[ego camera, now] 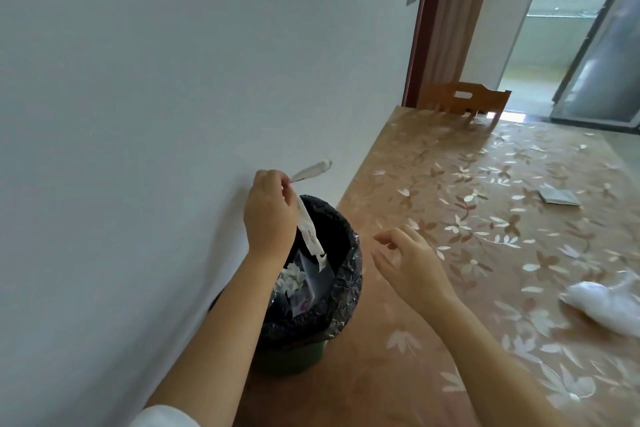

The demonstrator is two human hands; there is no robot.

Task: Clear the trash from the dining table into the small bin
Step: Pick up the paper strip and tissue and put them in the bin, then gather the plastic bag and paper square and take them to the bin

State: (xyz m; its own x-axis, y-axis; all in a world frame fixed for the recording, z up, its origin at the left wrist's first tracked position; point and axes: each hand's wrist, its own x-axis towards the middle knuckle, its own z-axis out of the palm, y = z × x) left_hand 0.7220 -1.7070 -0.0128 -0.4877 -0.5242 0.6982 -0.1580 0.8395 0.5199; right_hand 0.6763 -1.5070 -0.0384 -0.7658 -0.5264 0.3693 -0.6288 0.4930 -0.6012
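My left hand (268,215) pinches a long white wrapper (309,234) over the small green bin (311,291). One end of the wrapper sticks up to the right, the other hangs into the bin's mouth. The bin has a black liner and holds crumpled paper and plastic. It stands on the dining table (467,218) against the wall. My right hand (410,263) hovers to the right of the bin, fingers loosely spread, holding nothing.
A crumpled white plastic bag (602,302) lies at the table's right edge. A flat grey packet (559,197) lies farther back on the flowered tablecloth. A wooden chair (464,104) stands at the table's far end, with a doorway behind it.
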